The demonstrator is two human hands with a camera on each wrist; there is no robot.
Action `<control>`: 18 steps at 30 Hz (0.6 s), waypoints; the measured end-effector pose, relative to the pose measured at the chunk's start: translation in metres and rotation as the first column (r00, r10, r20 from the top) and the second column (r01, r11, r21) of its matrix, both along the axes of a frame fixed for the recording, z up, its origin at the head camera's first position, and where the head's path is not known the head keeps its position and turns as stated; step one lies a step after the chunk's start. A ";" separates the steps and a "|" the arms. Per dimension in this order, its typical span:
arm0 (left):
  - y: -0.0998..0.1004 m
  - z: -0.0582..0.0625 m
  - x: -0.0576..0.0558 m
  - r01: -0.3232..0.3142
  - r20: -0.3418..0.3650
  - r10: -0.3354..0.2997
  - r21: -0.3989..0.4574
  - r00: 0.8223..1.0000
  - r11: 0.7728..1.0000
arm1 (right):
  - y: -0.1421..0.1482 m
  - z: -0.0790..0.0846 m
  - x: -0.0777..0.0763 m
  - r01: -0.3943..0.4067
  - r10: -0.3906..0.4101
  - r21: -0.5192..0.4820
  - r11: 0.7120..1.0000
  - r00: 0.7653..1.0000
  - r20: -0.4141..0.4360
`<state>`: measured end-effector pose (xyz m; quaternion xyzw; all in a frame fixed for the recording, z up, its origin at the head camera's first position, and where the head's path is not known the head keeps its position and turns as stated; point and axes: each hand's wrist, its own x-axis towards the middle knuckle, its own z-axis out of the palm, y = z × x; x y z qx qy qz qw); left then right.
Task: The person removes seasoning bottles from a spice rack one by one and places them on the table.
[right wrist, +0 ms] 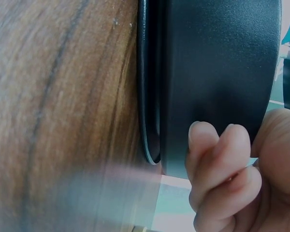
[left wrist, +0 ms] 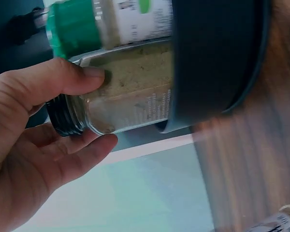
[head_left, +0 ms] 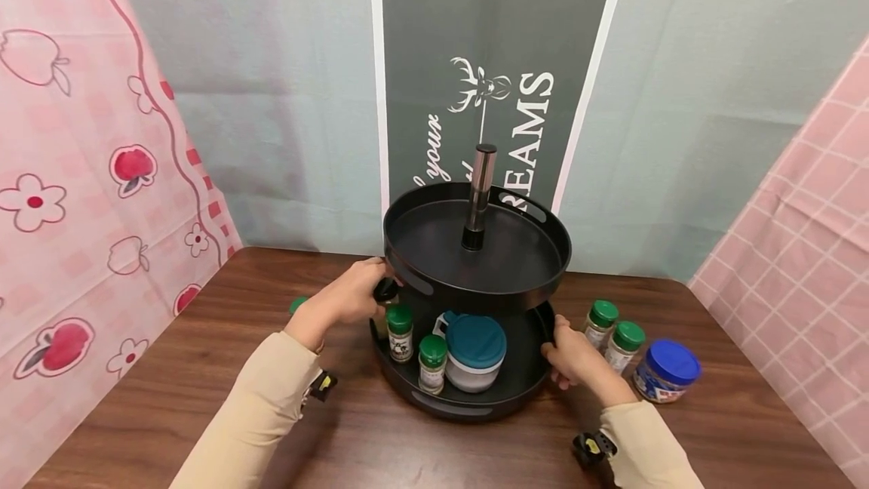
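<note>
A black two-tier turntable tray (head_left: 521, 291) with a metal post (head_left: 480, 191) stands on the table. My left hand (head_left: 349, 293) pinches a black-capped glass spice jar (left wrist: 130, 92) between thumb and fingers; its base is inside the left wall of the lower tier. Beside it are a green-capped spice jar (head_left: 399, 334), another green-capped spice jar (head_left: 432, 364) and a teal-lidded container (head_left: 477, 357), all in the lower tier. My right hand (head_left: 577, 353) grips the lower tier's wall (right wrist: 217, 67) on the right, fingers curled against its outside.
To the right on the wooden table (head_left: 204, 376) stand two green-capped jars (head_left: 600, 323) and a blue-lidded jar (head_left: 667, 372). Another green cap (head_left: 297, 304) shows behind my left forearm. The upper tier (head_left: 434, 247) overhangs the lower one. Cloths hang at the back and sides.
</note>
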<state>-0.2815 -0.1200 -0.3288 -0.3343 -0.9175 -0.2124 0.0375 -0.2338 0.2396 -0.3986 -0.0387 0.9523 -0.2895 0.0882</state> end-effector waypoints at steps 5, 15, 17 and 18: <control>-0.003 0.011 0.003 -0.009 -0.075 0.010 0.015 0.997 1.000 | 0.000 -0.002 0.000 0.002 -0.002 -0.002 1.000 1.000 0.000; -0.017 0.027 0.006 -0.039 -0.124 0.049 0.084 0.991 0.996 | -0.001 0.000 -0.001 -0.002 0.002 0.003 1.000 1.000 -0.002; -0.019 0.030 0.007 -0.040 -0.137 0.052 0.091 0.989 0.995 | -0.001 0.000 0.000 -0.006 0.006 0.005 1.000 1.000 -0.004; -0.020 0.031 0.007 -0.039 -0.139 0.052 0.092 0.989 0.995 | -0.001 0.000 0.000 -0.007 0.007 0.006 1.000 1.000 -0.005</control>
